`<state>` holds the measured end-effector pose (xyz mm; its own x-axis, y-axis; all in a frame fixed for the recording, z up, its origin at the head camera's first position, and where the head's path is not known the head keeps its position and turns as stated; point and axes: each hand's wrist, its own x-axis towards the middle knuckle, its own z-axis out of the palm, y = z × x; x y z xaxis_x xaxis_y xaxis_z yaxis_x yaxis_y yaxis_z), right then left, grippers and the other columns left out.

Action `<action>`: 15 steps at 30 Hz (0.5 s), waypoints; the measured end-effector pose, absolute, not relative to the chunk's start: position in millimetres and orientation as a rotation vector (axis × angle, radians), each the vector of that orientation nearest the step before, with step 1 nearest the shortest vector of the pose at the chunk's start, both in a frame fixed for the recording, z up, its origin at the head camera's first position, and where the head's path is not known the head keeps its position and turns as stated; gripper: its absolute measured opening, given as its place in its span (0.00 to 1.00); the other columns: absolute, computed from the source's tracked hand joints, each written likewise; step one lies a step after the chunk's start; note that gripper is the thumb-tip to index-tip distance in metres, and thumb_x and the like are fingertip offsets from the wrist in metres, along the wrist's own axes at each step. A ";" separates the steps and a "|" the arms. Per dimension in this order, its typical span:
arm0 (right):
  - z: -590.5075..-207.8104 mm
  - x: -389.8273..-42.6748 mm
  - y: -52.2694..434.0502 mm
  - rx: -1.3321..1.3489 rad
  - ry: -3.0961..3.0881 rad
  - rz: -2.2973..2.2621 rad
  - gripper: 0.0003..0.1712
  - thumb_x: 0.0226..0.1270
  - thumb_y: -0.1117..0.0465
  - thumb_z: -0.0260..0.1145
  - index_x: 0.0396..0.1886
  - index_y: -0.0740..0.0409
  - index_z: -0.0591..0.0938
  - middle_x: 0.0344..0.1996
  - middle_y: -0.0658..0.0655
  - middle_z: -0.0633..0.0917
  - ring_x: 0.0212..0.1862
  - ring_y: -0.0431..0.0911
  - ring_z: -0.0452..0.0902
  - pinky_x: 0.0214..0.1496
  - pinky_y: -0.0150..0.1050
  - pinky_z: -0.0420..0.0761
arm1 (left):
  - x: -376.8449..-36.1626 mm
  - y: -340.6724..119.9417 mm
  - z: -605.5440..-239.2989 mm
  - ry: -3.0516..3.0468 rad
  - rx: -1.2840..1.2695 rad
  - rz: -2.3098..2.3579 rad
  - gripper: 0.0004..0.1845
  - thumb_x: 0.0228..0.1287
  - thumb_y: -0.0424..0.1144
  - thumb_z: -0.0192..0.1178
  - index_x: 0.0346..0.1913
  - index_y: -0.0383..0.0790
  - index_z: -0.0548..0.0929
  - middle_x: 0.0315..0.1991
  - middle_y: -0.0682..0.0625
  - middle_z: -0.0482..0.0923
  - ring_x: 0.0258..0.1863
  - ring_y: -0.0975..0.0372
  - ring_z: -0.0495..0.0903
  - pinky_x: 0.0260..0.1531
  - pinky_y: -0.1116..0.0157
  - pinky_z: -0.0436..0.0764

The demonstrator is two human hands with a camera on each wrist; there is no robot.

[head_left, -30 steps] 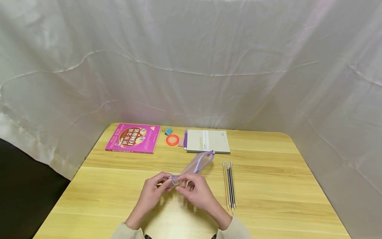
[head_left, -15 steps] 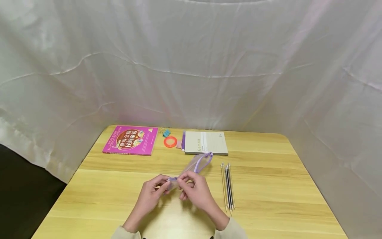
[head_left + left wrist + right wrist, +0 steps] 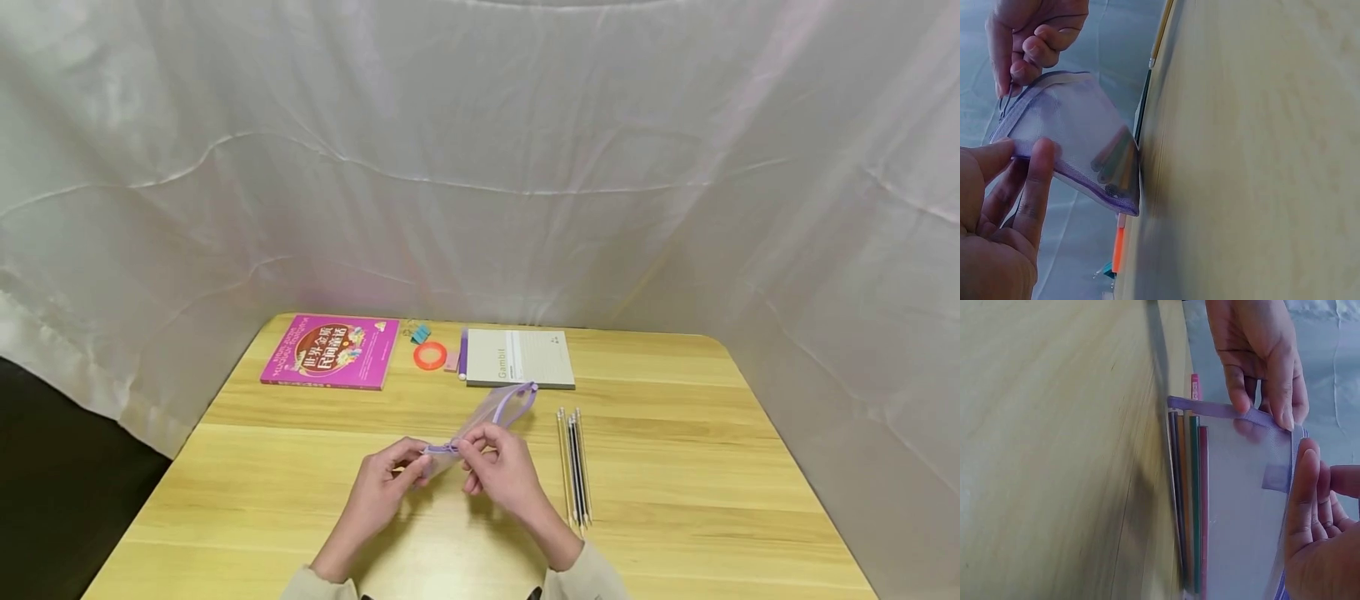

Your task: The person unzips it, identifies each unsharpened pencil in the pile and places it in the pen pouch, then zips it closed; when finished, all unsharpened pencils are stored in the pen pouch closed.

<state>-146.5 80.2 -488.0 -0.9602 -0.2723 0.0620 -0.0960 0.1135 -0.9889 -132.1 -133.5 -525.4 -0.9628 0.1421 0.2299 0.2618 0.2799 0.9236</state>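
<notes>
A see-through mesh pencil pouch (image 3: 480,414) with a purple zipper edge is held between both hands, its far end gaping. My left hand (image 3: 384,482) pinches its near corner between thumb and fingers. My right hand (image 3: 501,471) pinches the zipper pull along the top edge, just right of the left fingertips. In the left wrist view a thin loop shows at the right fingertips. Several coloured pencils (image 3: 1195,506) lie inside along the pouch's bottom in the right wrist view. The pouch's lower edge is close over the table.
Several loose pencils (image 3: 574,467) lie to the right of the hands. At the back are a pink book (image 3: 330,352), teal binder clips (image 3: 420,334), an orange tape roll (image 3: 430,356), a pink eraser (image 3: 452,361), a purple pen (image 3: 463,354) and a notepad (image 3: 521,358). Curtains (image 3: 480,233) surround the table.
My right hand has slid a little to the right along the zipper edge, away from the left fingertips. The left hand keeps its pinch on the pouch corner.
</notes>
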 end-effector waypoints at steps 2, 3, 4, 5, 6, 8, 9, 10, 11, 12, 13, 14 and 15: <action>-488.4 -147.5 81.2 -0.365 2.249 -1.954 0.10 0.74 0.62 0.67 0.41 0.69 0.82 0.29 0.69 0.83 0.17 0.41 0.81 0.23 0.48 0.88 | -131.8 -133.6 -525.2 -2.433 -0.382 -1.770 0.05 0.74 0.39 0.63 0.44 0.44 0.88 0.31 0.51 0.87 0.31 0.66 0.85 0.34 0.66 0.90; -488.7 -148.2 82.0 -0.356 2.254 -1.944 0.10 0.74 0.62 0.67 0.40 0.68 0.82 0.29 0.69 0.83 0.17 0.41 0.81 0.23 0.48 0.88 | -131.5 -133.5 -524.9 -2.438 -0.378 -1.760 0.05 0.73 0.39 0.63 0.44 0.45 0.88 0.31 0.52 0.87 0.30 0.66 0.85 0.34 0.66 0.90; -488.8 -149.0 82.9 -0.348 2.261 -1.932 0.10 0.74 0.62 0.67 0.39 0.68 0.82 0.28 0.69 0.83 0.17 0.41 0.81 0.23 0.47 0.88 | -131.2 -133.3 -524.7 -2.446 -0.374 -1.744 0.05 0.73 0.40 0.63 0.44 0.46 0.88 0.31 0.53 0.87 0.30 0.66 0.84 0.34 0.66 0.89; -489.5 -149.9 84.1 -0.336 2.271 -1.915 0.10 0.74 0.62 0.67 0.39 0.68 0.82 0.28 0.70 0.83 0.18 0.41 0.81 0.23 0.46 0.88 | -130.8 -133.0 -524.2 -2.454 -0.373 -1.728 0.05 0.73 0.40 0.63 0.44 0.47 0.88 0.31 0.53 0.87 0.30 0.67 0.84 0.33 0.66 0.89; -489.8 -150.8 85.3 -0.323 2.278 -1.900 0.10 0.74 0.63 0.66 0.38 0.68 0.82 0.28 0.69 0.83 0.18 0.42 0.81 0.24 0.45 0.88 | -130.3 -132.7 -523.8 -2.462 -0.374 -1.714 0.05 0.73 0.40 0.63 0.44 0.48 0.88 0.31 0.54 0.87 0.30 0.67 0.83 0.33 0.67 0.89; -490.5 -153.1 87.8 -0.291 2.293 -1.865 0.09 0.75 0.63 0.66 0.38 0.67 0.81 0.29 0.70 0.83 0.19 0.42 0.82 0.25 0.45 0.89 | -129.4 -132.1 -522.7 -2.475 -0.377 -1.692 0.05 0.73 0.41 0.63 0.45 0.48 0.88 0.32 0.54 0.87 0.30 0.67 0.83 0.33 0.67 0.89; -490.5 -154.4 89.3 -0.275 2.297 -1.855 0.09 0.75 0.63 0.66 0.38 0.67 0.82 0.29 0.70 0.83 0.19 0.43 0.82 0.25 0.46 0.89 | -129.0 -132.3 -522.3 -2.478 -0.379 -1.687 0.05 0.73 0.41 0.63 0.45 0.48 0.88 0.32 0.54 0.87 0.30 0.67 0.84 0.33 0.68 0.89; -490.0 -156.0 91.4 -0.264 2.305 -1.842 0.08 0.75 0.63 0.65 0.38 0.66 0.82 0.29 0.70 0.83 0.20 0.44 0.82 0.26 0.46 0.89 | -128.9 -133.1 -522.1 -2.479 -0.380 -1.684 0.05 0.74 0.41 0.63 0.45 0.48 0.88 0.32 0.54 0.87 0.30 0.67 0.84 0.33 0.68 0.89; -489.5 -158.2 94.2 -0.247 2.307 -1.832 0.08 0.75 0.64 0.65 0.39 0.66 0.82 0.30 0.70 0.84 0.20 0.44 0.83 0.27 0.47 0.90 | -128.8 -134.2 -521.8 -2.475 -0.380 -1.686 0.06 0.74 0.40 0.63 0.45 0.47 0.88 0.32 0.54 0.87 0.31 0.67 0.84 0.33 0.67 0.89; -488.5 -160.8 98.2 -0.223 2.308 -1.825 0.08 0.75 0.64 0.65 0.40 0.66 0.82 0.31 0.69 0.84 0.21 0.45 0.83 0.28 0.47 0.90 | -129.0 -136.0 -521.6 -2.471 -0.379 -1.682 0.06 0.74 0.40 0.62 0.45 0.47 0.88 0.32 0.53 0.87 0.31 0.66 0.84 0.33 0.67 0.89; -487.6 -164.3 103.5 -0.199 2.326 -1.818 0.08 0.75 0.64 0.65 0.41 0.67 0.82 0.32 0.68 0.84 0.21 0.46 0.84 0.29 0.48 0.90 | -129.2 -138.3 -521.4 -2.460 -0.374 -1.682 0.05 0.75 0.39 0.62 0.45 0.46 0.88 0.32 0.53 0.87 0.31 0.66 0.85 0.33 0.66 0.89; -486.0 -168.2 110.3 -0.153 2.348 -1.824 0.08 0.74 0.64 0.65 0.42 0.67 0.82 0.33 0.68 0.84 0.22 0.46 0.84 0.30 0.48 0.90 | -129.5 -141.4 -521.2 -2.443 -0.362 -1.692 0.05 0.75 0.38 0.61 0.45 0.45 0.87 0.32 0.52 0.87 0.31 0.65 0.85 0.33 0.66 0.89; -484.9 -173.0 118.6 -0.107 2.392 -1.829 0.08 0.75 0.64 0.65 0.43 0.67 0.82 0.33 0.67 0.84 0.22 0.46 0.84 0.30 0.47 0.90 | -129.6 -144.9 -521.1 -2.418 -0.342 -1.695 0.05 0.75 0.36 0.61 0.45 0.44 0.87 0.32 0.52 0.87 0.31 0.65 0.85 0.33 0.66 0.90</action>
